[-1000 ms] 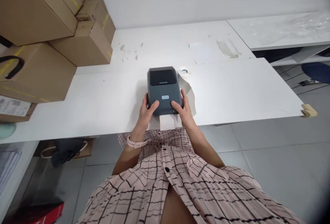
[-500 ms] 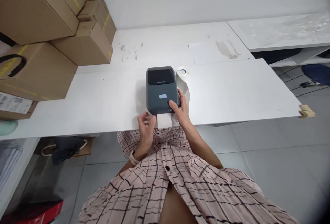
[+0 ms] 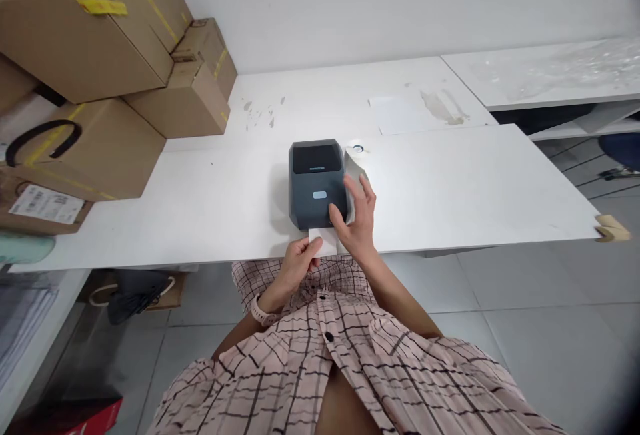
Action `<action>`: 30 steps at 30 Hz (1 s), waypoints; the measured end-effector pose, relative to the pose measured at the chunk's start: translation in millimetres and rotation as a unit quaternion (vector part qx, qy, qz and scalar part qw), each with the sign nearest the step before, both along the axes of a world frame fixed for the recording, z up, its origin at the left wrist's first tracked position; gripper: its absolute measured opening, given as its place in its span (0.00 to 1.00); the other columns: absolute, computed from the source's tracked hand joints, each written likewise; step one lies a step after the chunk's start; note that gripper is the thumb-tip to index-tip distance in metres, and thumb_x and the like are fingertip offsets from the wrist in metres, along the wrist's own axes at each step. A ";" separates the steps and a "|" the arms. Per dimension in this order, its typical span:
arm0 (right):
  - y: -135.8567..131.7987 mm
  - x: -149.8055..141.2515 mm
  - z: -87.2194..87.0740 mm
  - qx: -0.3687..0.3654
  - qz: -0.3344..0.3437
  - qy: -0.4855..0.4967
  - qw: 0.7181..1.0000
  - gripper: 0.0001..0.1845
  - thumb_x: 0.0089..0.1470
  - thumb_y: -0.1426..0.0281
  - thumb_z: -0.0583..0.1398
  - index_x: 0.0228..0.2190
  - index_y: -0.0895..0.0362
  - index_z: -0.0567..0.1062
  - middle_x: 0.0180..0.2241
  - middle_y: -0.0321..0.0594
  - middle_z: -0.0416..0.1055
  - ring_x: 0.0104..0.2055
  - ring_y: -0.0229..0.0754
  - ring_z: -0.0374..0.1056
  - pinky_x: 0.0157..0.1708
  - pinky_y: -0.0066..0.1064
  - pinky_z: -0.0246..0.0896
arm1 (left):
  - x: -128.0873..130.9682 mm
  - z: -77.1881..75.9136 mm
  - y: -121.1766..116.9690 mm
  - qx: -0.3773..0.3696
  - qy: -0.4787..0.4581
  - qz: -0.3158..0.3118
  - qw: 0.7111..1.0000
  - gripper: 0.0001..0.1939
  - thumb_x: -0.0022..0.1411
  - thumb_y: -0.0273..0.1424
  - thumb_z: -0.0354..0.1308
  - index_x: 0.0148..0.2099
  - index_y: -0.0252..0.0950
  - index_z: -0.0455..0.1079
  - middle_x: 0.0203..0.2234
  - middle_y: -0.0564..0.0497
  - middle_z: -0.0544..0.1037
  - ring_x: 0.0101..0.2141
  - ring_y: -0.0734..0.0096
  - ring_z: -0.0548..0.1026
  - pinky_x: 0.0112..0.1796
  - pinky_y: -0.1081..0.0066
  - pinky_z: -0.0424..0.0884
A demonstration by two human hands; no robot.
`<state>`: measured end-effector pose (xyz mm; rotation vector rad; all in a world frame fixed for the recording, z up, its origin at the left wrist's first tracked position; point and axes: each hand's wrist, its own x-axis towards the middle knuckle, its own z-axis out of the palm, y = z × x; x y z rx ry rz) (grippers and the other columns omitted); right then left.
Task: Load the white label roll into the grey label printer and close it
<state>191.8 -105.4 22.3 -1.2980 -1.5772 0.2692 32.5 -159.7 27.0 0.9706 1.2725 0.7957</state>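
Note:
A dark grey label printer (image 3: 316, 203) sits near the front edge of the white table, with a white paper label (image 3: 327, 241) sticking out of its front. My left hand (image 3: 299, 260) pinches the left part of that label between thumb and fingers. At the printer's right front corner is my right hand (image 3: 357, 221), fingers spread, the thumb at the printer's top edge. Behind the right hand a whitish paper strip (image 3: 354, 169) runs along the printer's right side, beside a small roll (image 3: 357, 149).
Cardboard boxes (image 3: 135, 148) are stacked on the table's left. A white sheet (image 3: 395, 117) lies toward the back. Clear plastic wrap (image 3: 565, 68) covers part of the far right surface. A tan piece (image 3: 612, 228) is fixed at the table's right front corner.
My left hand has moved right from beside the printer's corner and taken hold of the label. My right hand's fingers have lifted and spread from the printer's side. The camera view has shifted slightly.

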 end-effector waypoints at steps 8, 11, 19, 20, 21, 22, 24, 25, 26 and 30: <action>-1.3 -9.5 34.2 0.007 0.079 -0.193 0.978 0.17 0.69 0.61 0.57 0.56 0.49 0.72 0.48 0.44 0.82 0.60 0.55 0.72 0.73 0.56 0.47 | -32.6 -4.7 2.0 0.163 0.112 0.173 0.965 0.22 0.71 0.52 0.53 0.53 0.42 0.72 0.49 0.45 0.79 0.45 0.63 0.78 0.39 0.68 0.75; 0.7 -11.4 41.8 -0.015 0.095 -0.205 0.974 0.16 0.70 0.59 0.55 0.52 0.51 0.74 0.44 0.45 0.82 0.55 0.54 0.75 0.73 0.55 0.47 | -31.1 -0.1 17.7 0.228 0.123 0.197 0.946 0.25 0.72 0.50 0.53 0.65 0.45 0.66 0.66 0.43 0.70 0.64 0.57 0.70 0.58 0.61 0.71; -4.2 15.4 16.3 -0.060 0.084 0.030 0.994 0.32 0.72 0.52 0.48 0.72 0.43 0.51 0.75 0.43 0.52 0.76 0.53 0.51 0.70 0.54 0.59 | -5.5 13.1 36.3 0.240 0.034 0.144 0.959 0.36 0.72 0.55 0.49 0.75 0.48 0.56 0.75 0.49 0.59 0.74 0.53 0.55 0.70 0.60 0.60; -1.5 18.4 15.2 -0.066 0.092 0.047 0.992 0.33 0.72 0.51 0.46 0.72 0.42 0.50 0.76 0.42 0.49 0.77 0.53 0.49 0.71 0.55 0.57 | -6.1 16.9 39.0 0.256 0.032 0.149 0.955 0.35 0.73 0.55 0.47 0.75 0.47 0.56 0.74 0.49 0.59 0.74 0.54 0.55 0.70 0.60 0.60; 3.2 21.2 16.4 -0.067 0.103 0.063 0.990 0.34 0.72 0.49 0.45 0.73 0.42 0.50 0.76 0.41 0.49 0.77 0.54 0.48 0.72 0.55 0.56 | -7.4 21.6 43.3 0.274 0.031 0.155 0.949 0.35 0.73 0.56 0.45 0.74 0.47 0.58 0.74 0.49 0.60 0.74 0.54 0.56 0.70 0.60 0.60; 10.0 23.8 20.1 -0.063 0.113 0.079 0.989 0.35 0.71 0.47 0.43 0.73 0.42 0.50 0.76 0.41 0.50 0.77 0.54 0.49 0.72 0.56 0.55 | -9.1 26.8 49.7 0.293 0.029 0.159 0.942 0.35 0.73 0.56 0.44 0.74 0.46 0.58 0.74 0.49 0.61 0.74 0.55 0.56 0.71 0.60 0.59; 29.6 29.0 33.8 -0.046 0.130 0.102 0.985 0.38 0.70 0.43 0.39 0.74 0.42 0.48 0.75 0.43 0.53 0.77 0.55 0.50 0.71 0.58 0.56 | -12.6 38.3 68.9 0.330 0.020 0.163 0.930 0.34 0.73 0.56 0.43 0.73 0.47 0.59 0.73 0.50 0.61 0.74 0.55 0.55 0.71 0.59 0.58; 41.9 31.6 42.7 -0.035 0.137 0.106 0.984 0.40 0.69 0.41 0.37 0.74 0.41 0.46 0.75 0.43 0.53 0.76 0.55 0.51 0.71 0.59 0.57 | -14.1 43.8 81.6 0.347 0.014 0.162 0.924 0.34 0.73 0.56 0.44 0.73 0.48 0.59 0.73 0.51 0.62 0.74 0.55 0.55 0.71 0.59 0.57; 55.4 34.0 52.1 -0.025 0.143 0.106 0.984 0.41 0.68 0.39 0.35 0.74 0.40 0.44 0.75 0.43 0.53 0.76 0.55 0.51 0.70 0.60 0.57 | -15.6 48.7 96.1 0.363 0.008 0.160 0.918 0.34 0.72 0.56 0.46 0.73 0.49 0.59 0.73 0.52 0.61 0.74 0.55 0.55 0.72 0.59 0.56; 116.1 39.0 81.3 0.023 0.153 0.072 0.985 0.43 0.65 0.35 0.35 0.74 0.36 0.39 0.76 0.37 0.47 0.77 0.58 0.48 0.70 0.62 0.55 | -20.3 58.8 163.8 0.414 -0.012 0.113 0.903 0.35 0.70 0.52 0.55 0.73 0.46 0.59 0.73 0.51 0.62 0.75 0.53 0.53 0.73 0.57 0.51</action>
